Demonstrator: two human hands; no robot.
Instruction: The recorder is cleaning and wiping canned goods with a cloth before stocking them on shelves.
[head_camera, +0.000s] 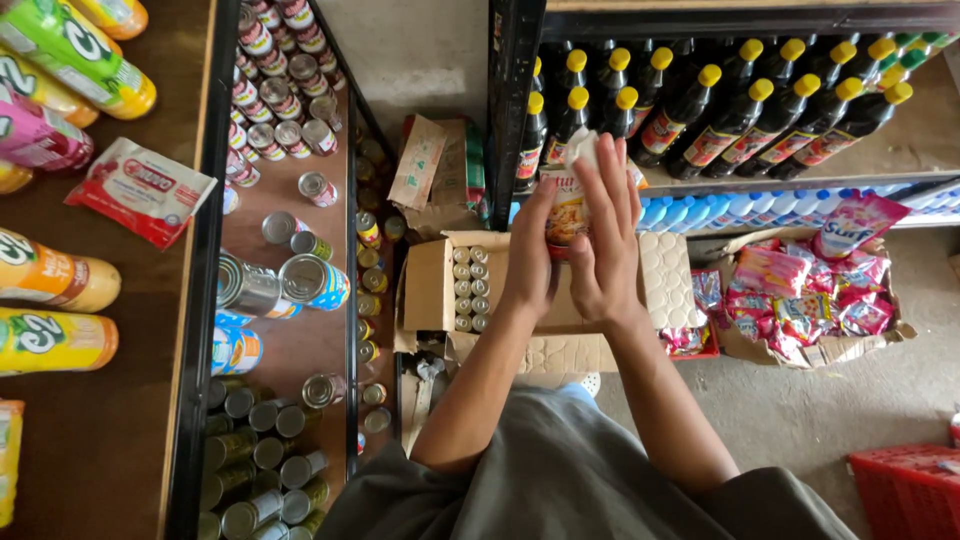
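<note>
1. The left hand (530, 262) is gripping a small can (566, 212), fingers closed around its left side.
2. The right hand (603, 240) is pressing a white cloth (583, 148) against it, fingers extended.
3. The can is standing upright between both palms, above the open cardboard box (430, 285) of cans.

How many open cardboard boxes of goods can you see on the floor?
2: the box of small cans beneath the left hand, and the box of pink sachets to its right. Cardboard behind and underneath may hide more.
</note>
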